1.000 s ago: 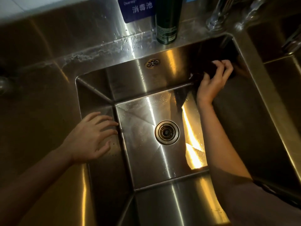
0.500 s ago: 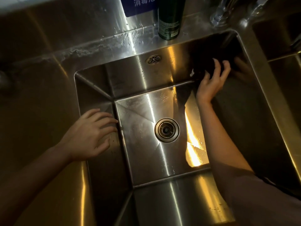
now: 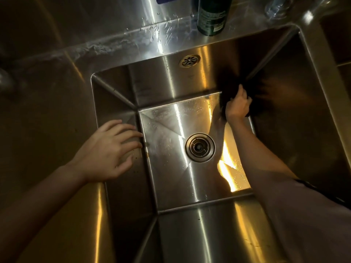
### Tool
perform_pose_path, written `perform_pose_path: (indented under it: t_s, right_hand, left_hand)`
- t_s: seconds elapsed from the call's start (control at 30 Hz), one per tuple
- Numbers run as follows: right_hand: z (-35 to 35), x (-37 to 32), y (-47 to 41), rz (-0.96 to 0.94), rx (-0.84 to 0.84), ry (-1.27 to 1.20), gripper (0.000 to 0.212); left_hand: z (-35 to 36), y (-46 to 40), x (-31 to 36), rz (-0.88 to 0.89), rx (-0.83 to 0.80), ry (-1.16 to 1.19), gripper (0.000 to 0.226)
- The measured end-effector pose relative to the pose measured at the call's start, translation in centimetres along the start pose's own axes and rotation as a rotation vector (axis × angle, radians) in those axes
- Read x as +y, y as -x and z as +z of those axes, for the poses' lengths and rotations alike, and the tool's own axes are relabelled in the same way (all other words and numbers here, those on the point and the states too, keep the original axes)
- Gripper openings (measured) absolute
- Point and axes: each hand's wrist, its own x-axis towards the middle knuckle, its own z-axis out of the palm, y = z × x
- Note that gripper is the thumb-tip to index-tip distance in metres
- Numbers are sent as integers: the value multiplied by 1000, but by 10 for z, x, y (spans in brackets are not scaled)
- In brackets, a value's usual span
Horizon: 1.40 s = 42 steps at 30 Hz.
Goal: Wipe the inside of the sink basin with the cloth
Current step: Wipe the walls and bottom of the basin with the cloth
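Note:
A deep stainless steel sink basin fills the middle of the head view, with a round drain in its floor. My right hand reaches down into the far right bottom corner and grips a dark cloth, pressing it where the back wall meets the floor. The cloth is blurred and mostly in shadow. My left hand rests with straight, spread fingers on the basin's left rim, its fingertips over the edge.
A dark green can stands on the ledge behind the basin, beside a tap base. An overflow grille sits in the back wall. A second basin lies to the right. The counter around is wet.
My right hand has slid the cloth down from the upper back wall into the basin's bottom right corner, its fingers curling round it. My left hand has stayed on the rim.

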Motion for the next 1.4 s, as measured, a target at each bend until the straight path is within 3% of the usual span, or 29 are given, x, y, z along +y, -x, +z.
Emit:
perform_pose_path:
  t_s: [0.13,0.4,0.8,1.03,1.4]
  right_hand:
    - [13,-1,7,-8,-42,-67,61]
    - [62,-57,82,-289,-232,-222,64]
    - [114,-151,155,-520,-480,-199,50]
    - [109,-161,161,-408,-419,-436,35]
    - [-15,-202,204,-647,-189,-927,30]
  left_hand:
    - [0,1,0,-15,-15,7,41]
    - [-3,1,3,-34,-2,18,41]
    - [-3,2,3,-37,17,36,39]
    - [-4,2,3,-34,37,30,38]
    - [-2,5,5,-27,180,41,32]
